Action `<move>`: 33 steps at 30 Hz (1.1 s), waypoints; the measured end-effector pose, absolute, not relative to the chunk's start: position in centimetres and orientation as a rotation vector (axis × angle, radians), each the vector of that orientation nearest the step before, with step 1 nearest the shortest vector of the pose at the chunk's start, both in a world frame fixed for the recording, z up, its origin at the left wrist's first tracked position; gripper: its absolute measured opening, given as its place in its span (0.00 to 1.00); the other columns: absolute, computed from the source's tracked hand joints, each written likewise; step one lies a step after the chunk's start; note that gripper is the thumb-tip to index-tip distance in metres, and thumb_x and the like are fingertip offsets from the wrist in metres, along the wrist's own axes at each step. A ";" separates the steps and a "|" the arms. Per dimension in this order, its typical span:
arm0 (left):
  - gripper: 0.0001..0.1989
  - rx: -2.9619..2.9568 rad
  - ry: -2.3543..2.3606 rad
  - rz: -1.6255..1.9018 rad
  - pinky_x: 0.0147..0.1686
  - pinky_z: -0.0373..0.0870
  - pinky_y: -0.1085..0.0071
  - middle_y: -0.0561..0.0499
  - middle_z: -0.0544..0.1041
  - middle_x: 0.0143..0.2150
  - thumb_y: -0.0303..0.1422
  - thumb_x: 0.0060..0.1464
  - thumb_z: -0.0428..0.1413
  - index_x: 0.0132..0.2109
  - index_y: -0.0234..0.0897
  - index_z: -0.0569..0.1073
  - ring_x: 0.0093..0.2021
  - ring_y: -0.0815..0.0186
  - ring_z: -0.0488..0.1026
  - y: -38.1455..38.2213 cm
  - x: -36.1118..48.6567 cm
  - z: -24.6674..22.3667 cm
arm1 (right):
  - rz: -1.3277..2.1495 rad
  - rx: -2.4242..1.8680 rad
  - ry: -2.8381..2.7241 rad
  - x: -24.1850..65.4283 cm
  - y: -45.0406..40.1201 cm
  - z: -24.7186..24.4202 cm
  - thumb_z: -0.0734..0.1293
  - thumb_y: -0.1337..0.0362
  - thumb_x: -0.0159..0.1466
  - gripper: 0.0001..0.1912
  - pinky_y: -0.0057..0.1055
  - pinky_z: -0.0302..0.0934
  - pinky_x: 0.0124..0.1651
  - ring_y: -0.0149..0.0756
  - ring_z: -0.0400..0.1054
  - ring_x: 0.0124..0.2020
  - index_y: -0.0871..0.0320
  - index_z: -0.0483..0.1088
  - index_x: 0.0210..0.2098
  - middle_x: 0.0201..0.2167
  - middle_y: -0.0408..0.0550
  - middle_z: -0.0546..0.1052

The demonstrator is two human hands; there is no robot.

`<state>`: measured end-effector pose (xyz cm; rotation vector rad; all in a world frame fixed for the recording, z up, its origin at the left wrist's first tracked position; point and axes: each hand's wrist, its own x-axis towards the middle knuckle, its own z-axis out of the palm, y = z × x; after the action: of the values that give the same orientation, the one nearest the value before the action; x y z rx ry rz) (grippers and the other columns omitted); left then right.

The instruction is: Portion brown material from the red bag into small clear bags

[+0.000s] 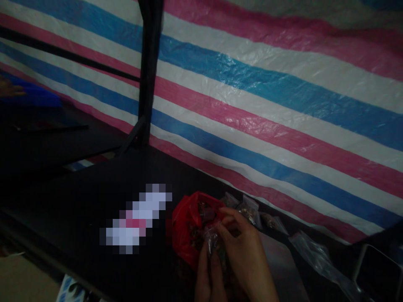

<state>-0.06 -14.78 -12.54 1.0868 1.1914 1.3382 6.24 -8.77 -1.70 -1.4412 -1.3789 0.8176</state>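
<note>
A red plastic bag [182, 222] stands with its mouth open on the black table, and small brownish pieces too dim to identify lie inside. Over its near right side is a small clear plastic bag [213, 235]. My left hand [209, 274] comes up from below, its fingers closed on the clear bag. From the right, my right hand [244, 243] has thumb and fingers bent together at the clear bag's upper edge. What lies between the fingertips is partly hidden.
Filled small clear bags [250, 207] line the back edge beside a flat grey surface [278, 256]. Clear plastic bags [315, 251] and a dark-screened device [378, 272] lie right. A pixelated sheet [135, 220] lies left. A black post [147, 75] stands before striped sheeting. Another person's hand [11, 89] is far left.
</note>
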 end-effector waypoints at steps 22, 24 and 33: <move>0.18 2.032 1.940 1.545 0.49 0.79 0.56 0.41 0.79 0.54 0.33 0.68 0.50 0.59 0.41 0.77 0.53 0.50 0.77 -13.2 -5.6 -8.5 | 0.790 -1.298 -1.202 14.9 -13.5 1.3 0.82 0.37 0.50 0.25 0.27 0.71 0.38 0.39 0.79 0.34 0.52 0.84 0.30 0.30 0.48 0.84; 0.18 1.996 2.185 1.336 0.48 0.76 0.49 0.35 0.77 0.50 0.37 0.66 0.49 0.51 0.34 0.79 0.49 0.44 0.75 -12.5 -6.2 -8.3 | 0.775 -1.292 -1.178 16.0 -13.8 1.6 0.82 0.37 0.49 0.25 0.29 0.72 0.39 0.40 0.79 0.35 0.52 0.84 0.29 0.30 0.48 0.84; 0.23 1.942 2.318 1.098 0.48 0.72 0.47 0.34 0.72 0.55 0.37 0.71 0.41 0.50 0.36 0.79 0.52 0.43 0.71 -12.5 -4.5 -7.3 | 0.667 -1.288 -1.135 19.6 -15.3 2.7 0.82 0.42 0.52 0.22 0.32 0.73 0.40 0.42 0.79 0.35 0.52 0.83 0.32 0.31 0.48 0.84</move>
<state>-4.52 -12.48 -7.28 1.9417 2.3181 1.0979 19.56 -15.35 2.65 -1.2882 -1.1350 0.6665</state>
